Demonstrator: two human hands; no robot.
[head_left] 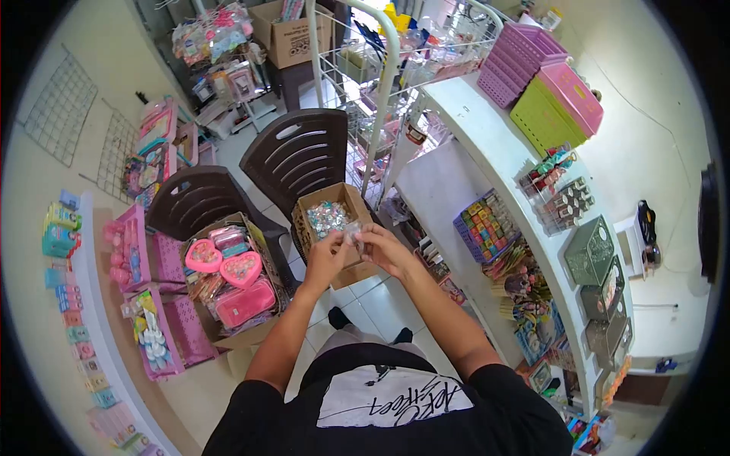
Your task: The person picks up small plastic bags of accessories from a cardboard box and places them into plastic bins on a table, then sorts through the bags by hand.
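My left hand (pixel 328 254) and my right hand (pixel 382 248) meet over the near edge of a small open cardboard box (pixel 306 226) on a dark plastic chair (pixel 300 152). Both hands pinch one small clear packet (pixel 352 232) between their fingertips. The box is filled with several small shiny wrapped items (pixel 328 216) of the same kind. What the packet contains is too small to make out.
A second dark chair (pixel 194 199) at left carries a larger box (pixel 262 332) of pink heart-shaped cases. A white counter (pixel 487 144) curves along the right with baskets and small goods. Shelves of toys line the left wall. A wire rack (pixel 380 68) stands behind.
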